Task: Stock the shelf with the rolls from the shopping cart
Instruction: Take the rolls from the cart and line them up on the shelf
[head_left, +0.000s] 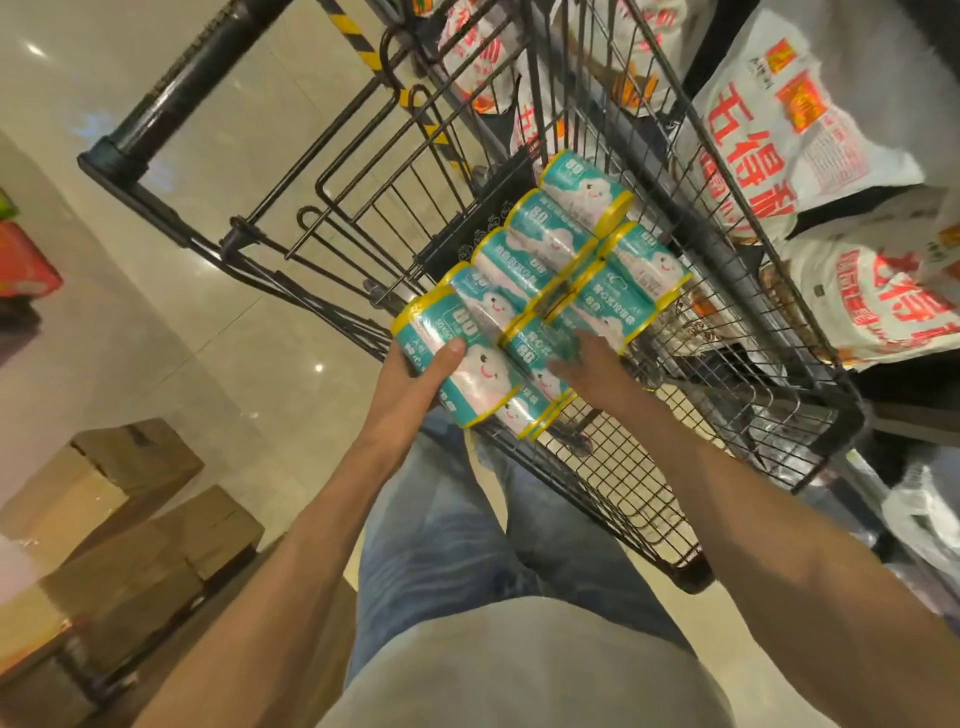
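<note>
Black wire makes up the big shopping cart (691, 291), which fills the middle of the view. White bags with red writing (769, 150) sit on the right. Brown boxes (130, 525) rest on the floor at the near left. Inside the cart, teal rolls with yellow ends (561, 244) lie side by side in a bunch. No shelf can be seen clearly.

The left hand (415, 374) holds the nearest roll (457, 364), with its thumb curled over the top. The right hand (597, 364) lies on the next rolls with its fingers spread flat, not gripping.

I think the picking up is just starting. To do it well, grip each roll around its middle, lift straight up, and do not drag its neighbours along.
</note>
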